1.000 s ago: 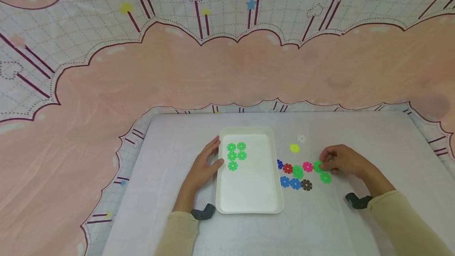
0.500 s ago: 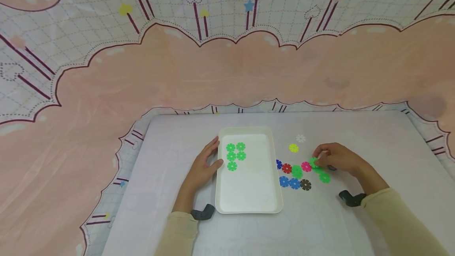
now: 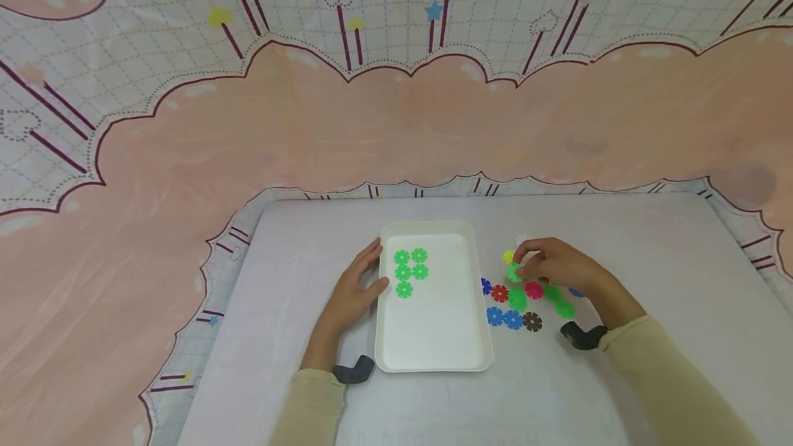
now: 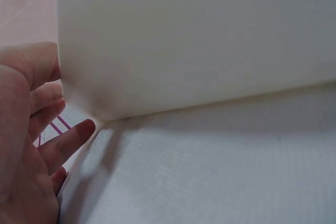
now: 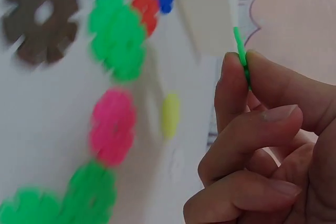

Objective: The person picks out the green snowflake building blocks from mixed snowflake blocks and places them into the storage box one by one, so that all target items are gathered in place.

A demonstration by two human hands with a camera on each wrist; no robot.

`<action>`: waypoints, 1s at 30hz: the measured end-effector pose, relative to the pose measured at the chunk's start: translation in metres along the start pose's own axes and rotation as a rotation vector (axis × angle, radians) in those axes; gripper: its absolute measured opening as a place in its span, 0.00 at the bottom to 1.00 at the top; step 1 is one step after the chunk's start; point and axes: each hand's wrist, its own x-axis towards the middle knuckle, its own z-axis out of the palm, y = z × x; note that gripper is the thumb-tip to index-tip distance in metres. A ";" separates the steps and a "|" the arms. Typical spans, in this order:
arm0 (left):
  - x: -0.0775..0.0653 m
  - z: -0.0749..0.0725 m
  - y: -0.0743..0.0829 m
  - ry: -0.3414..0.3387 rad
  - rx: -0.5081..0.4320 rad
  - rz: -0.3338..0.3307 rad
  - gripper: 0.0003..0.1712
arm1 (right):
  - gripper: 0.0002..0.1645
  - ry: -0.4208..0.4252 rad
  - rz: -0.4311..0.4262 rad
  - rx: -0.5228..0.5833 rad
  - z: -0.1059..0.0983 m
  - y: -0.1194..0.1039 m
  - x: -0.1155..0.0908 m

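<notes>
My right hand (image 3: 560,263) pinches a green snowflake disc (image 3: 513,272) between thumb and forefinger, raised above the table to the right of the tray. Seen edge-on in the right wrist view, the same thin disc (image 5: 239,43) sticks up from the fingertips, while the other fingers curl below. My left hand (image 3: 354,296) rests along the left side of the white tray (image 3: 434,349), thumb at the rim. Its fingers (image 4: 71,142) are loosely extended by the tray's outer wall in the left wrist view. Several green discs (image 3: 403,272) lie grouped in the tray's upper left.
Right of the tray lie loose discs: red (image 3: 499,293), pink (image 3: 533,290), brown (image 3: 532,322), blue (image 3: 513,320), yellow (image 3: 509,257) and more green ones (image 3: 565,310). A white disc (image 3: 521,239) is partly hidden behind the right hand. A patterned cloth (image 3: 396,122) hangs beyond the table.
My right hand has lifted a green disc off the group at the right and carried it leftward, toward the tray. The left hand and the tray have stayed in place.
</notes>
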 end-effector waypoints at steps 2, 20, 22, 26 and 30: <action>0.000 0.000 0.000 -0.001 0.000 -0.005 0.37 | 0.18 -0.008 -0.017 0.017 0.002 -0.007 0.003; 0.000 0.000 0.002 0.000 0.001 -0.027 0.37 | 0.15 -0.115 -0.049 0.057 0.036 -0.074 0.031; 0.000 0.000 0.002 -0.001 -0.006 -0.031 0.37 | 0.14 -0.121 -0.051 0.061 0.041 -0.081 0.034; 0.000 0.000 0.001 -0.001 -0.010 -0.031 0.37 | 0.12 -0.125 -0.051 0.077 0.053 -0.092 0.040; 0.000 0.001 0.001 0.001 -0.006 -0.027 0.37 | 0.08 -0.127 -0.033 0.080 0.065 -0.098 0.046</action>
